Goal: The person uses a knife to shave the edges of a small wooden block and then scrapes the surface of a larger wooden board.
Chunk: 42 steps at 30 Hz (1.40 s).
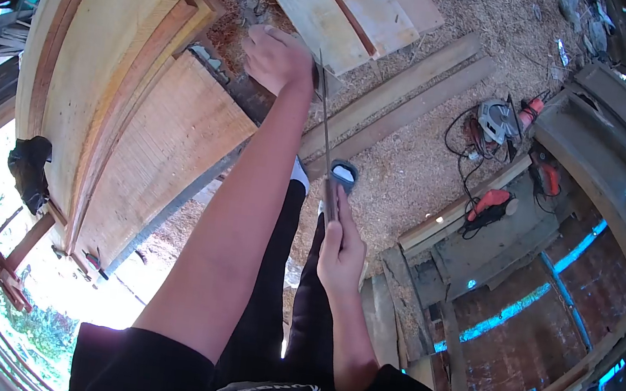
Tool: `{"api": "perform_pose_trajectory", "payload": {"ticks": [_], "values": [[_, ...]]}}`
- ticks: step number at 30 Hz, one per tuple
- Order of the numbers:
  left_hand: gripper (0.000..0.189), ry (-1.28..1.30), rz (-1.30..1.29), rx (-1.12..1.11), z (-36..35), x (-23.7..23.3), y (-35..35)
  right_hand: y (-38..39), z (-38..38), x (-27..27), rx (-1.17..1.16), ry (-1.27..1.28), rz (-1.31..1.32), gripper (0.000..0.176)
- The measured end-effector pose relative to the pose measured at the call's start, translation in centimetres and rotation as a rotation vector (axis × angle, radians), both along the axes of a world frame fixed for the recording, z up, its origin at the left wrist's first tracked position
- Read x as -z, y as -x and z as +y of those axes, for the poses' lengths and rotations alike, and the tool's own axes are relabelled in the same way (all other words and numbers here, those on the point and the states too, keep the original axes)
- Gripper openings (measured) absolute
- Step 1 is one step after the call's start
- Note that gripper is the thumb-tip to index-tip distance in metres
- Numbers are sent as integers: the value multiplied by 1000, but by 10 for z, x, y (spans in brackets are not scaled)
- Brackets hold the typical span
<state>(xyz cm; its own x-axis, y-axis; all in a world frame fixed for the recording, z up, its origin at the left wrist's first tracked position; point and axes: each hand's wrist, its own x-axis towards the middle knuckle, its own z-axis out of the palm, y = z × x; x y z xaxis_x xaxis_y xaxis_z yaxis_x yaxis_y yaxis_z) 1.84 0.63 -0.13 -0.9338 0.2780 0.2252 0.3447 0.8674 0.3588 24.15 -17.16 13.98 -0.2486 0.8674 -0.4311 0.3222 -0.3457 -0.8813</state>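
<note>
- Nearest is the wearer's black shirt (148, 368), with both bare forearms reaching forward over dark trousers (311, 326).
- The right hand (343, 251) is closed round the lower end of a long-bladed tool (327, 126), its thumb along it; the thin blade points away from the body.
- A shoe (344, 174) shows beside the tool, on a floor (420, 162) strewn with shavings.
- The left hand (277, 58) is raised with curled fingers, close to the blade's far end; whether it pinches anything, I cannot tell.
- At this moment the tool seems held up rather than cutting. Any shift of the blade calls for a firm right grip and care around the left fingers.
- Wide boards (169, 145) lie to the left, narrow planks (397, 100) ahead.
- Farther right are a circular saw (496, 122) and a red power tool (490, 205) with a dark cord.
</note>
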Motion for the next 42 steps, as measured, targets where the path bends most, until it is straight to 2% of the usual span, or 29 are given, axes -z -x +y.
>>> {"api": "perform_pose_trajectory", "payload": {"ticks": [1,4,5,7,10,12,14,17,20,21,23,24,26,27,29,32,33,35,38,39,42], "values": [[28,13,-12,4,-1,0,-1,2,5,-15,1,122,3,49],[26,19,-59,9,0,-6,-4,42,69,-4,-101,205,-61,50],[24,19,-92,5,0,-8,-3,38,66,1,-113,202,-62,50],[24,9,-88,-6,-1,-8,-5,25,45,14,11,205,26,50],[24,-12,-70,6,1,-6,-5,-16,-14,-5,89,205,109,49],[25,-2,-60,17,-3,-6,-6,0,18,-12,60,221,82,48],[25,-14,-112,8,0,-11,-6,41,74,5,-70,108,-58,48],[25,27,-121,6,2,-8,-2,62,81,12,-23,40,-42,48],[26,-34,-105,13,2,-5,-4,8,7,2,12,-6,22,49],[26,-33,-107,12,2,-6,-3,10,8,12,11,-6,20,49],[27,-6,-66,25,-1,-9,-6,16,24,31,-84,-333,-16,50],[27,-12,-70,27,0,-9,-8,31,49,25,-83,-339,-20,50],[28,47,-115,-14,1,-8,-3,69,98,-2,-78,262,-55,51],[28,45,-112,-13,3,-7,0,63,87,2,-77,260,-52,51],[28,-35,-71,18,-1,-3,-4,32,29,8,-17,50,-85,51],[27,-54,-68,24,0,-8,-6,-3,-15,1,-7,-80,-31,51],[27,-54,-73,27,-1,-6,-7,0,-11,-3,-4,-81,-36,51],[27,-84,-103,-45,-1,-2,-5,7,-2,-5,-33,138,-136,52],[27,-81,-96,-75,1,0,-4,-5,1,-1,-26,43,-87,51],[27,-73,-102,-86,-1,1,-6,-15,1,-2,-16,198,-56,49],[28,-55,-96,-41,4,-2,-4,-33,-16,-18,-12,184,12,47]]}}
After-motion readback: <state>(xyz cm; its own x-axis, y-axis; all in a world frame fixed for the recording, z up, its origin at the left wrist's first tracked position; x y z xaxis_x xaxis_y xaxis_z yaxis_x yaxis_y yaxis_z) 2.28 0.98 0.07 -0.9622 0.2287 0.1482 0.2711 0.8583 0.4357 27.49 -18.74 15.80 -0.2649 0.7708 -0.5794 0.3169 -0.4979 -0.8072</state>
